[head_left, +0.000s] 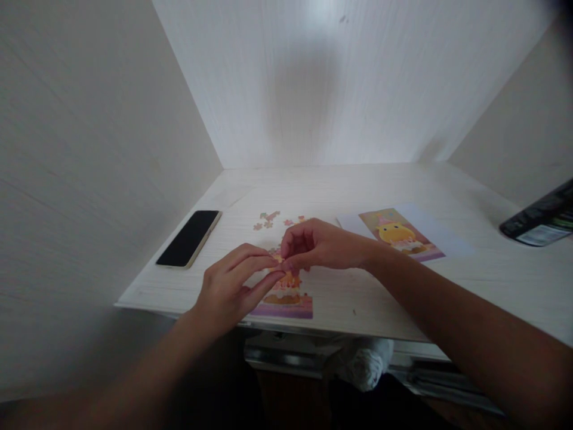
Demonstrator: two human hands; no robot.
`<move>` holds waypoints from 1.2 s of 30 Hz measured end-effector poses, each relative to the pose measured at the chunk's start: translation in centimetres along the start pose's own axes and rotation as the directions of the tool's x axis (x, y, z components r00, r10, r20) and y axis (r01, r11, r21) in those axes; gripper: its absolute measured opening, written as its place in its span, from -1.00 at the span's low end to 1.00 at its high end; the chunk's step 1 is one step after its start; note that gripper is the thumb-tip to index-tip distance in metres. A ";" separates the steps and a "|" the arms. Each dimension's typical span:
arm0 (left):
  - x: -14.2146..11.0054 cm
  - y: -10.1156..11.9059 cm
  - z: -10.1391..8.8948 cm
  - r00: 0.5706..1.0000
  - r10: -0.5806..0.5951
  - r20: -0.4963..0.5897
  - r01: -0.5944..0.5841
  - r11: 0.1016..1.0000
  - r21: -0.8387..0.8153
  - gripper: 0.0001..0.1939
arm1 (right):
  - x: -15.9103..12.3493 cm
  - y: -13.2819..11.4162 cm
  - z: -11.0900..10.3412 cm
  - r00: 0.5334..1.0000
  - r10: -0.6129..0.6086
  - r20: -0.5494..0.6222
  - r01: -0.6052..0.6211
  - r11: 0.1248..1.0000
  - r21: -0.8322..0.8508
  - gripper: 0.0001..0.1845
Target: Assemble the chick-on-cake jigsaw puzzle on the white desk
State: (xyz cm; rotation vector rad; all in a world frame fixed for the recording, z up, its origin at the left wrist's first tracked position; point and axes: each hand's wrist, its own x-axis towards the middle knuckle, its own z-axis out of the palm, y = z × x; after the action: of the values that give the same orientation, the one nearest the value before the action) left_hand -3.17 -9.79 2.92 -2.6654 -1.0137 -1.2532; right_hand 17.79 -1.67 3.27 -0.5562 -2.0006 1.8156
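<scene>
Over the partly assembled jigsaw puzzle (pixel 286 298) near the table's front edge, my two hands meet at the fingertips. My left hand (pixel 237 278) comes from the lower left, its thumb and fingers closing on a small puzzle piece (pixel 279 258). From the right, my right hand (pixel 313 245) pinches at the same piece with thumb and forefinger, the other fingers curled. Most of that piece is hidden by the fingertips. The puzzle's lower rows show a cake on a purple band; its upper part is covered by my hands. Loose puzzle pieces (pixel 268 220) lie just beyond.
A dark-screened phone (pixel 189 239) lies at the left. To the right is a printed picture (pixel 400 233) of a yellow character with a cake, on white paper (pixel 452 236). A black container (pixel 539 218) stands at far right. White panels enclose the table's back and sides.
</scene>
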 end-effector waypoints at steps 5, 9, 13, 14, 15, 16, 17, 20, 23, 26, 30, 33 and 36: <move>0.2 -0.1 -0.5 0.993 -0.089 0.076 0.092 0.995 -0.032 -0.72 | -0.5 -0.7 -0.9 1.000 -0.012 0.003 0.012 0.996 -0.085 -0.89; -0.2 -0.6 -1.2 0.930 -0.074 0.360 0.132 0.981 -0.140 -0.70 | -1.3 -1.1 -1.8 0.986 0.105 0.131 -0.070 0.966 -0.248 -0.90; -1.0 -0.6 -1.1 0.846 -0.046 0.531 0.118 0.988 -0.102 -0.53 | -1.5 -1.2 -1.6 0.968 0.184 0.173 -0.107 0.919 -0.379 -0.93; -1.2 -0.5 -1.0 0.837 -0.042 0.546 0.116 0.988 -0.102 -0.53 | -1.5 -1.1 -1.5 0.968 0.185 0.167 -0.102 0.906 -0.410 -0.93; -1.3 -0.5 -0.9 0.834 -0.040 0.551 0.116 0.988 -0.104 -0.55 | -1.5 -1.1 -1.4 0.970 0.184 0.161 -0.096 0.892 -0.441 -0.92; -1.3 -0.4 -0.8 0.834 -0.043 0.550 0.118 0.988 -0.103 -0.57 | -1.4 -1.0 -1.3 0.971 0.184 0.154 -0.092 0.877 -0.471 -0.92; -1.3 -0.4 -0.7 0.838 -0.048 0.544 0.120 0.988 -0.098 -0.59 | -1.4 -1.0 -1.3 0.971 0.186 0.149 -0.090 0.865 -0.494 -0.91; -1.3 -0.3 -0.5 0.858 -0.056 0.510 0.105 0.992 -0.067 -0.62 | -1.2 -0.7 -1.4 0.969 0.191 0.155 -0.093 0.869 -0.485 -0.88; -1.3 -0.3 -0.4 0.870 -0.039 0.492 0.073 0.996 -0.051 -0.64 | -1.1 -0.5 -1.5 0.974 0.173 0.147 -0.088 0.884 -0.459 -0.87; -1.2 -0.2 -0.3 0.875 -0.045 0.481 0.064 0.998 -0.023 -0.67 | -1.0 -0.4 -1.6 0.982 0.160 0.101 -0.101 0.893 -0.439 -0.81; -1.3 -0.1 -0.2 0.879 -0.083 0.469 0.079 0.996 0.029 -0.69 | -1.0 -0.2 -1.5 0.986 0.156 0.053 -0.121 0.905 -0.407 -0.81; -1.5 -0.1 -0.2 0.892 -0.105 0.439 0.092 0.994 0.051 -0.69 | -0.9 -0.1 -1.4 0.983 0.176 0.044 -0.145 0.908 -0.393 -0.85; -1.7 -0.1 -0.1 0.894 -0.118 0.432 0.099 0.993 0.067 -0.69 | -0.8 0.0 -1.3 0.981 0.190 0.048 -0.161 0.922 -0.351 -0.89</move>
State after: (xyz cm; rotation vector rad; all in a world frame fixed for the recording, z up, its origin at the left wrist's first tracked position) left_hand -4.05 -10.68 1.74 -2.9603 -1.2316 -0.6362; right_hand 19.17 -1.06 3.42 -0.7992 -2.4168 1.6096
